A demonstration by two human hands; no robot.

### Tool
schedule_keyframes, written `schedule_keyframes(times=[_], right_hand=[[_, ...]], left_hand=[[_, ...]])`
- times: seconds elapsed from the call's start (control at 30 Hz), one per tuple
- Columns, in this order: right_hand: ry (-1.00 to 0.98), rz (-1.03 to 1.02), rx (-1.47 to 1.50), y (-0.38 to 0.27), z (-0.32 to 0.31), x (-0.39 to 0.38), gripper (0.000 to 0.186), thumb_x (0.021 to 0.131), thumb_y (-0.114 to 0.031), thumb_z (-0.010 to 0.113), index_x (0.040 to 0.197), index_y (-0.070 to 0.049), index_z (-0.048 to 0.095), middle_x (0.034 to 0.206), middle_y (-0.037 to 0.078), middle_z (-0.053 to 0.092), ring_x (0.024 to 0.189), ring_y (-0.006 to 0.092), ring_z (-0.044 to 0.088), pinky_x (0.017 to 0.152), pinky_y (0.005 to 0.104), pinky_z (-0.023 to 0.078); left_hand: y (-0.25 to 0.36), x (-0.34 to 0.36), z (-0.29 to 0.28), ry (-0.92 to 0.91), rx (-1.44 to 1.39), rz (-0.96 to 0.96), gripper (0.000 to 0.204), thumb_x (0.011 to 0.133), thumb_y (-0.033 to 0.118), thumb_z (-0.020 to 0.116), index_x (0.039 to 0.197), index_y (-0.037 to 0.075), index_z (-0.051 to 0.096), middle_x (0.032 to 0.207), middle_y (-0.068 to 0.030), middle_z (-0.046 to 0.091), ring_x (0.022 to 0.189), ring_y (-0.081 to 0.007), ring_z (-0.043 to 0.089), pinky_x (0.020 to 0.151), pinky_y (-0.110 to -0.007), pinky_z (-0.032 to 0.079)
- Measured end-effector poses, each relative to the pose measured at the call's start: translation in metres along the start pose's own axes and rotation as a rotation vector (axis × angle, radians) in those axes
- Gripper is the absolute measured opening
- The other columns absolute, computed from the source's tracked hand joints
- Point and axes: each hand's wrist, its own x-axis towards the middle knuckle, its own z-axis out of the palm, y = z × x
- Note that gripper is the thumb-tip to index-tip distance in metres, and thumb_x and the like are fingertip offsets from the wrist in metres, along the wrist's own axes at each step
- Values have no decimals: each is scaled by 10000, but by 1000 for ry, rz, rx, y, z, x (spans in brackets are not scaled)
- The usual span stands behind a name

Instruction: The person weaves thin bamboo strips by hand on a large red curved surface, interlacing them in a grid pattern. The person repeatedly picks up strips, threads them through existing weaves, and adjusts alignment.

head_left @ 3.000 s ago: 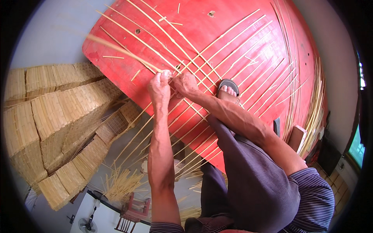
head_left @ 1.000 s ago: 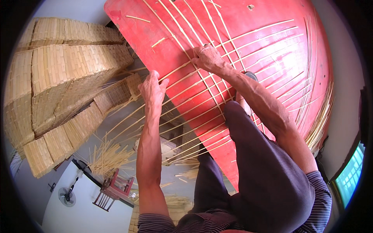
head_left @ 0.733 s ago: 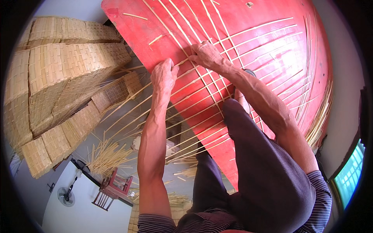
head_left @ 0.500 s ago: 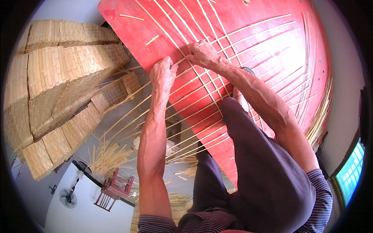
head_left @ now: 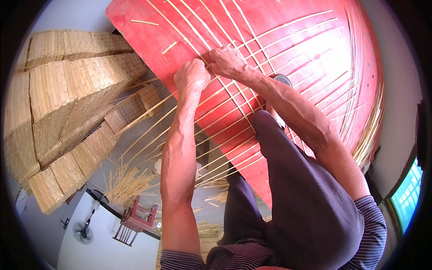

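Observation:
Thin pale bamboo strips [head_left: 243,108] cross each other in an open lattice on a red board [head_left: 153,49]. My left hand [head_left: 192,75] is closed at the board's left edge. From beneath it a bamboo strip [head_left: 157,105] runs down and left past the edge. Close beside it, my right hand [head_left: 228,62] is bent over the upper strips, its fingers curled where the strips cross. The knuckles of both hands hide their fingertips, and the strip between them shows only in part. My shoe [head_left: 282,81] rests on the board, partly behind my right forearm.
Large woven bamboo pieces [head_left: 85,85] stand at the left. Cut strips [head_left: 128,184] lie heaped on the floor near a small red-brown chair [head_left: 137,216] and a fan [head_left: 83,233]. Long loose strips [head_left: 371,130] line the board's right side.
My left hand has moved slightly up and right, closing the gap to my right hand. The whole view has shifted a little, and the strip at my left hand slants more steeply.

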Motion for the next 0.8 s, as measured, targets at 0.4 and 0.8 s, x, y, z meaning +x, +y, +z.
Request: schedule_keyframes(times=[0.4, 0.8], right_hand=[[15, 6, 81, 4, 6, 0, 302, 815, -276, 692, 939, 0, 685, 839, 217, 696, 858, 375, 697, 727, 486, 556], [145, -185, 334, 16, 17, -38, 299, 738, 0, 585, 1031, 16, 529, 998, 240, 574, 936, 457, 599, 804, 526, 495]], left_hand=[[22, 1, -11, -93, 108, 2, 212, 852, 127, 583, 987, 23, 709, 1037, -218, 699, 1012, -402, 668, 835, -505, 546], [-75, -93, 79, 572, -99, 211, 262, 845, 128, 681, 1071, 32, 590, 980, -169, 608, 929, -377, 597, 806, -487, 466]])
